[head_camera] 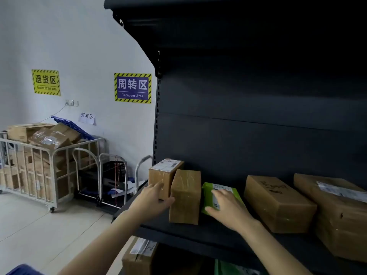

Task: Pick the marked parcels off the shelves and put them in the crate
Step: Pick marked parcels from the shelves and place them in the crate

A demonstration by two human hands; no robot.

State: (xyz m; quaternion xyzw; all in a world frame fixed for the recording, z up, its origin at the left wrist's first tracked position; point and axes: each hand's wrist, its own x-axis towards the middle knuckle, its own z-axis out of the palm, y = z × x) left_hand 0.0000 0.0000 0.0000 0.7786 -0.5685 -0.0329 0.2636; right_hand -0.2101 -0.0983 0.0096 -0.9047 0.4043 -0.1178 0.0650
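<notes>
Wall [83, 36] evenly bright; shelf unit [258, 76] interior dim, murky; soft blur, wide-angle bending at edges.

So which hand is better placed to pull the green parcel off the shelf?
Right. The right hand rests on top of the green parcel, thumb at its near edge. The left hand is over at the labelled box, with the upright brown box between it and the parcel.

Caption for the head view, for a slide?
Left hand touches a labelled brown box; right hand rests on a green parcel.
</notes>
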